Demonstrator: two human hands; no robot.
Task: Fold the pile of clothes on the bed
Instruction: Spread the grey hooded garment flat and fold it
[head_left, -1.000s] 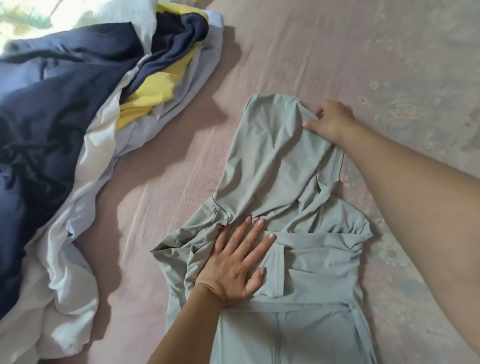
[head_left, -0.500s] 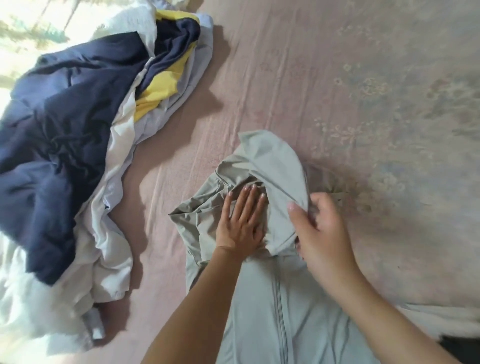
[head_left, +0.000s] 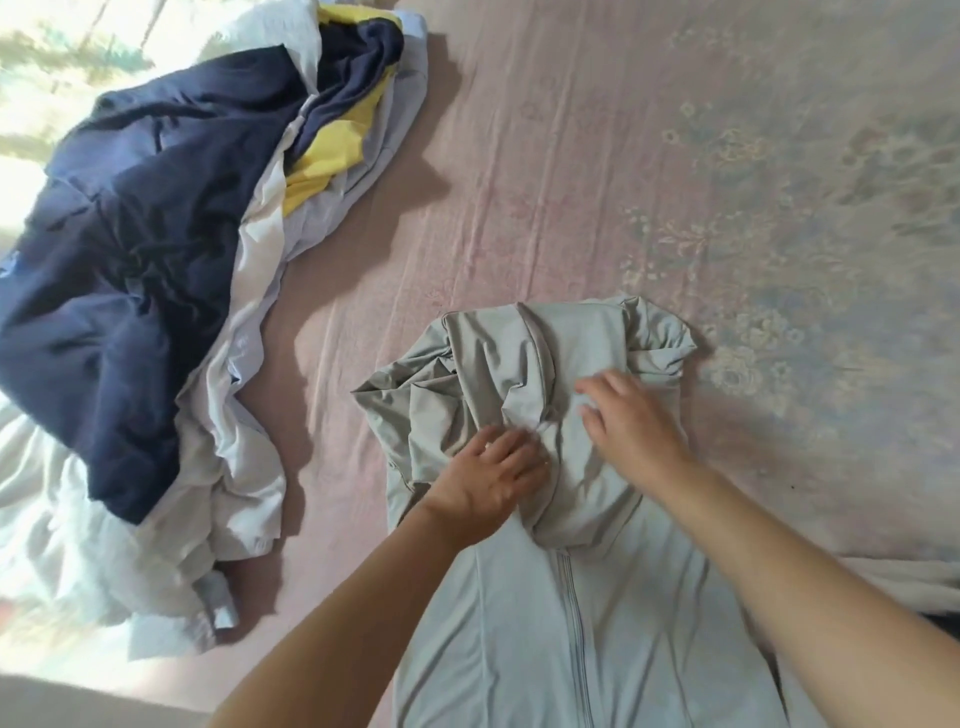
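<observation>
A pale grey-green zip-up hooded jacket (head_left: 597, 613) lies on the bed in front of me, zipper facing up. Its hood is folded down over the chest, with bunched sleeves at both sides. My left hand (head_left: 493, 478) rests on the crumpled fabric at the hood's left edge, fingers slightly bent. My right hand (head_left: 631, 421) lies flat on the folded hood, fingers extended and spread. A pile of unfolded clothes (head_left: 145, 249), navy, white, yellow and light blue, sits at the left.
The pink floral bedsheet (head_left: 675, 156) stretches out beyond and to the right of the jacket. A white fabric edge (head_left: 914, 582) shows at the lower right. Sunlight falls across the far left.
My right hand brought the hood down from the far end onto the jacket's chest and let it go, now pressing flat on it. My left hand shifted slightly on the bunched fabric.
</observation>
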